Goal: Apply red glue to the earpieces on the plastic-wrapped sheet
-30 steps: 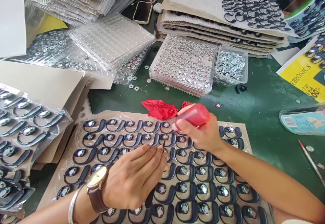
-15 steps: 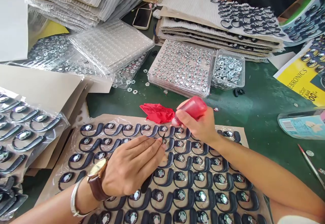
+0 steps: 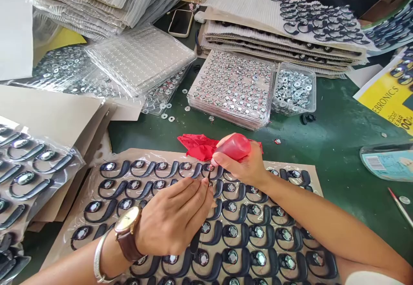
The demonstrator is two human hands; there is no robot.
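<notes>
Red squeeze bottle (image 3: 234, 146) in right hand (image 3: 247, 166), left hand (image 3: 174, 218) steadying black ear hooks (image 3: 226, 216)

Right hand (image 3: 247, 166) tilts red bottle (image 3: 232, 146) beside left hand (image 3: 172, 218)

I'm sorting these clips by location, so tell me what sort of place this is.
Most likely a small electronics assembly workshop. Rows of black ear-hook parts with round metal discs lie on a cardboard sheet, clear trays of metal discs are stacked behind, and the right hand holds a red squeeze bottle over one part.
</notes>
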